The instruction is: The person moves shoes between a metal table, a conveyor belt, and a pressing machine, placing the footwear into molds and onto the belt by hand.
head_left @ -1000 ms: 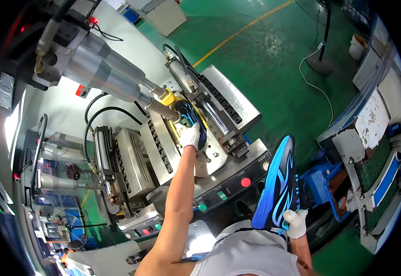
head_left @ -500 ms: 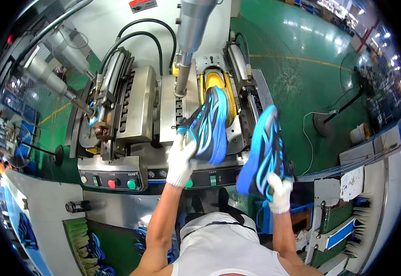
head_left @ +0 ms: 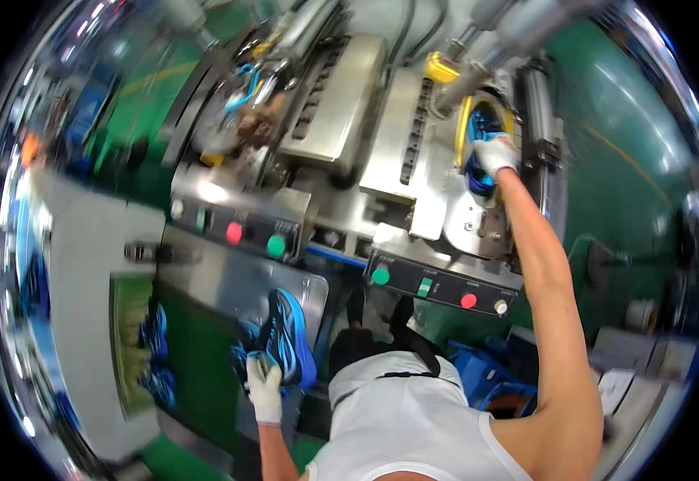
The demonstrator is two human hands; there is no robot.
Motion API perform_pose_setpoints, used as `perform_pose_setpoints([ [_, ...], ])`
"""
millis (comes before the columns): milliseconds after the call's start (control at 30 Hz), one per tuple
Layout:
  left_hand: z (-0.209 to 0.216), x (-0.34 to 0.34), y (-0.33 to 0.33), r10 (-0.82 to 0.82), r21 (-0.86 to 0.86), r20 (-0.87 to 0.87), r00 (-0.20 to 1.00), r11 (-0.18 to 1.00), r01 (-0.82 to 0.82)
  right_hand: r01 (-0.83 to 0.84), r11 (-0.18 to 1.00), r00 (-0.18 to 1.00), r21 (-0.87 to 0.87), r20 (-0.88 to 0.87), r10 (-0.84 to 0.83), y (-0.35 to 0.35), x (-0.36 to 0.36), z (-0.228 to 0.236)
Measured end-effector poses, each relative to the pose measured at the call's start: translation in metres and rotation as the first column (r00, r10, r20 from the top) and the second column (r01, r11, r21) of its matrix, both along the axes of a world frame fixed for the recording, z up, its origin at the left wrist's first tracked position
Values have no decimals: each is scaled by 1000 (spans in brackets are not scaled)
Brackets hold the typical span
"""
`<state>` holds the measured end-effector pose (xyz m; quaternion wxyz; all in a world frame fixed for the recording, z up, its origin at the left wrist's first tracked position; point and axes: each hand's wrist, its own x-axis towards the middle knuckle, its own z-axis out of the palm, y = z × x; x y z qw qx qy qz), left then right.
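At lower left of the frame, a blue-and-black shoe (head_left: 292, 343) is clamped near its lower end by the left grip (head_left: 264, 390). At upper right, a second shoe (head_left: 486, 122) inside a yellow rim (head_left: 463, 128) is partly covered by the right grip (head_left: 497, 152), whose closure cannot be told.

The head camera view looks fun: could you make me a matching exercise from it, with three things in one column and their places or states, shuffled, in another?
Things
1. White-gloved left hand
2. White-gloved right hand
3. Round red button on the right-hand black control panel

Places or states
A. Between a rectangular green switch and a pale round knob
B. Holding a blue-and-black shoe, near the person's body
C. On a second blue-and-black shoe, inside a yellow-edged holder

Pairs: 1-B, 2-C, 3-A
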<state>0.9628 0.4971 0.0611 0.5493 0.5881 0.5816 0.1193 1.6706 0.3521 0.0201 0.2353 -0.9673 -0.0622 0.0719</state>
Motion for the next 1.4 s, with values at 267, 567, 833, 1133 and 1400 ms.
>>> perform_pose_setpoints([
  [267, -154, 12, -4, 153, 313, -423, 893, 950, -14, -235, 962, 972, 143, 58, 229, -55, -55, 55],
  [567, -150, -23, -7, 21, 233, -258, 966, 972, 41, -496, 216, 259, -841, 94, 961, 23, -371, -83],
  [833, -144, -101, 18, 174, 365, -119, 977, 923, -120, -902, 428, 432, -65, -97, 896, 77, -514, -97],
  [1133, -167, -99, 71, 152, 276, -26, 988, 951, -139, -904, 329, 418, -272, -408, 812, 149, -649, -152],
  [1400, -112, -60, 89, -358, 181, 48, 933, 921, 344, 197, 924, 698, 328, -709, 103, 27, -602, -46],
])
